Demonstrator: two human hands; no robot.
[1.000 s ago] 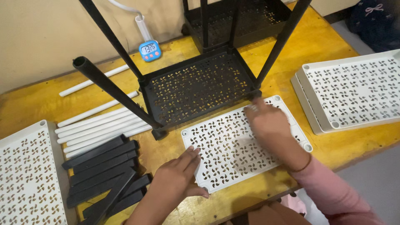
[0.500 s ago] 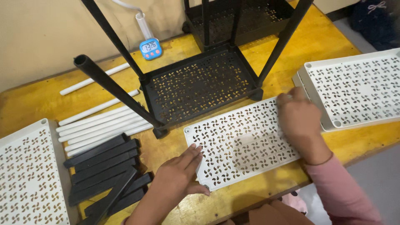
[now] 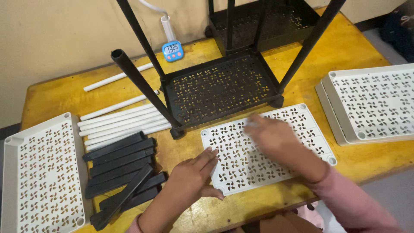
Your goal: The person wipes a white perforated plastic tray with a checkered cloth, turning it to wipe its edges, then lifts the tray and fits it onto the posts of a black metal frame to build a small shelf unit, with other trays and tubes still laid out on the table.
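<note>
My right hand (image 3: 276, 140) has slid back from the far right end of the white perforated panel (image 3: 267, 149) toward its middle since half a second ago, and it now lies flat on the panel, fingers spread, gripping nothing — though it is blurred, so the fingertips are hard to make out. My left hand (image 3: 192, 174) has hardly shifted: it rests open at the panel's near left corner, fingers laid over the edge, thumb along the front rim. The panel lies flat on the yellow surface (image 3: 51, 95), just in front of the black rack (image 3: 220, 88), whose upper legs and far shelf are cut off at the top. My right wrist hides part of the panel's near edge — that edge sits close to the surface's front lip. To the left lie black bars (image 3: 120, 166) and white tubes (image 3: 118, 123), then a white tray (image 3: 39, 172) clipped by the frame; stacked white trays (image 3: 371, 103) sit at right, with bare surface between them and the panel.
</note>
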